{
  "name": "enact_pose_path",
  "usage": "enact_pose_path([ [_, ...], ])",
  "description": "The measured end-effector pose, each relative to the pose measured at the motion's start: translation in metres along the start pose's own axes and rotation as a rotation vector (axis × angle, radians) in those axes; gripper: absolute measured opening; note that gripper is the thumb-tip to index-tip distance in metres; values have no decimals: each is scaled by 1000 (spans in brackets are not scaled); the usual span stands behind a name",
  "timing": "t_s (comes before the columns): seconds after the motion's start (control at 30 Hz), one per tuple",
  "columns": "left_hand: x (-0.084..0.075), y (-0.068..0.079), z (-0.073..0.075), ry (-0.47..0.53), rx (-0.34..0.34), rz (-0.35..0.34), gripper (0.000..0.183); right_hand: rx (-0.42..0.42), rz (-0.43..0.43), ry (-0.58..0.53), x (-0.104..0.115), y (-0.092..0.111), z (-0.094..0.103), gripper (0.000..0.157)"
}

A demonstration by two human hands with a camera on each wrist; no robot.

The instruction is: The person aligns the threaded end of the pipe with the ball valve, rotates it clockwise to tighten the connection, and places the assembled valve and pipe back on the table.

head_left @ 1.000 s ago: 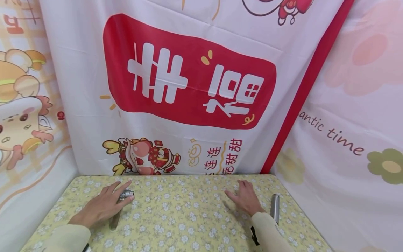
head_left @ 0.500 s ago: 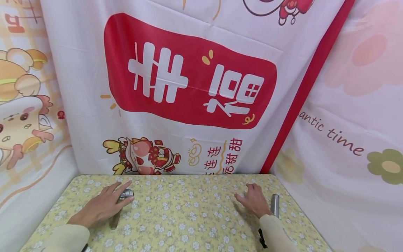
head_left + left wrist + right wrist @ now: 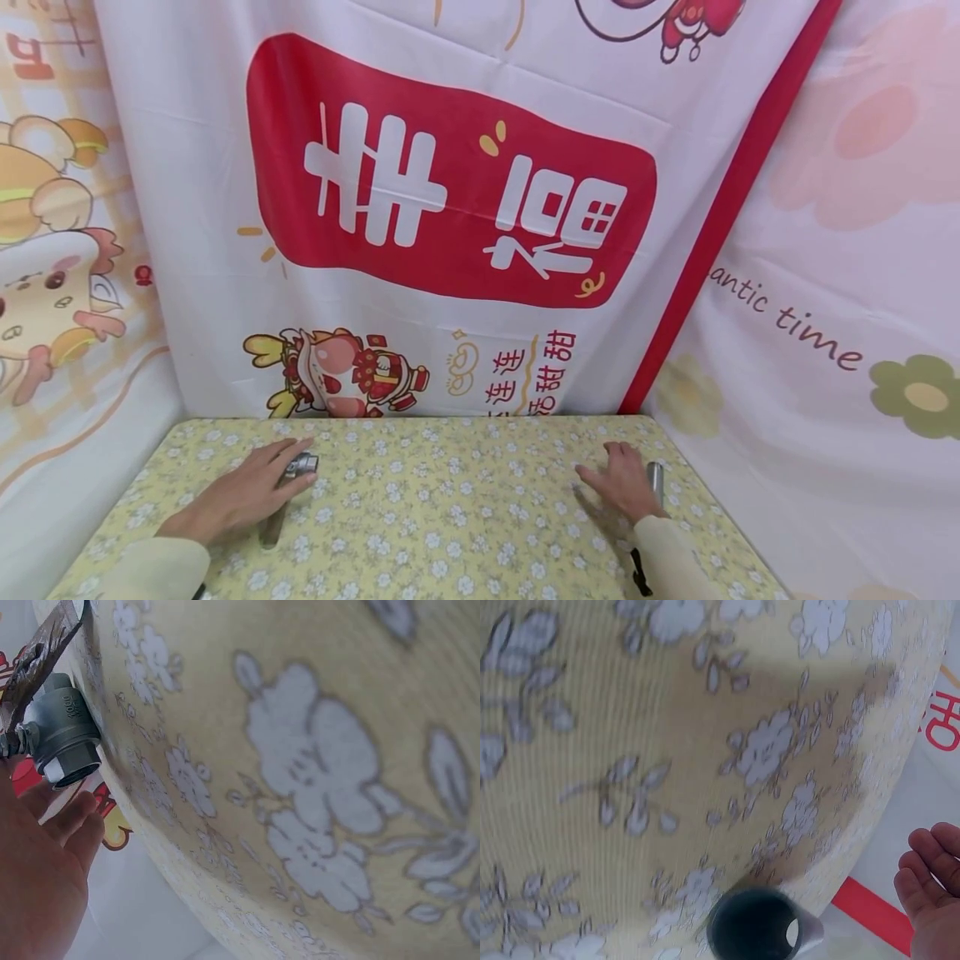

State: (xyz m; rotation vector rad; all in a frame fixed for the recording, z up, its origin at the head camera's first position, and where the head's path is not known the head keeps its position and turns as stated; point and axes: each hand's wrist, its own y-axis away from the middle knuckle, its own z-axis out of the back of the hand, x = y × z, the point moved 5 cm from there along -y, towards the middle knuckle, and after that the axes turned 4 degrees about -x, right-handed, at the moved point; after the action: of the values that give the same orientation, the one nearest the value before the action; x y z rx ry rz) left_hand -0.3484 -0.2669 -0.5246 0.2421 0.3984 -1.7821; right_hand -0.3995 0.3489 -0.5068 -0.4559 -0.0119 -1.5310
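A grey metal ball valve (image 3: 303,465) with a long dark brown lever (image 3: 272,530) lies at the left of the table. Over it is my left hand (image 3: 243,493), fingers loosely bent and thumb beside the valve's end. In the left wrist view the threaded opening of the valve body (image 3: 66,731) faces the fingers, and the lever (image 3: 37,667) has a wrinkled, shiny covering. My right hand (image 3: 624,485) hovers above the table at the right, fingers relaxed and holding nothing. Just beyond its wrist is a silver metal pipe (image 3: 657,479), partly hidden by the forearm; its hollow end (image 3: 754,926) shows in the right wrist view.
A yellow flowered cloth (image 3: 450,517) covers the table. White printed curtains hang behind (image 3: 465,350) and at both sides, close against the table's edges.
My right hand has moved right, toward the pipe, and its forearm now covers more of it. My left hand has stayed over the valve, its fingers slightly lower.
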Motion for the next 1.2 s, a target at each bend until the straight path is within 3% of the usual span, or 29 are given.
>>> enact_pose_path([
  [0.37,0,3,2,10,-13,-26,77,12,-37,-22,-13,5,12,86],
  [0.6,0,2,5,30,-10,-49,72,27,-84,18,-26,4,9,85],
  [0.8,2,5,7,79,35,-33,58,27,-72,34,-30,5,11,87],
  [1.2,5,4,8,95,77,-31,61,36,-88,43,-40,11,16,84],
])
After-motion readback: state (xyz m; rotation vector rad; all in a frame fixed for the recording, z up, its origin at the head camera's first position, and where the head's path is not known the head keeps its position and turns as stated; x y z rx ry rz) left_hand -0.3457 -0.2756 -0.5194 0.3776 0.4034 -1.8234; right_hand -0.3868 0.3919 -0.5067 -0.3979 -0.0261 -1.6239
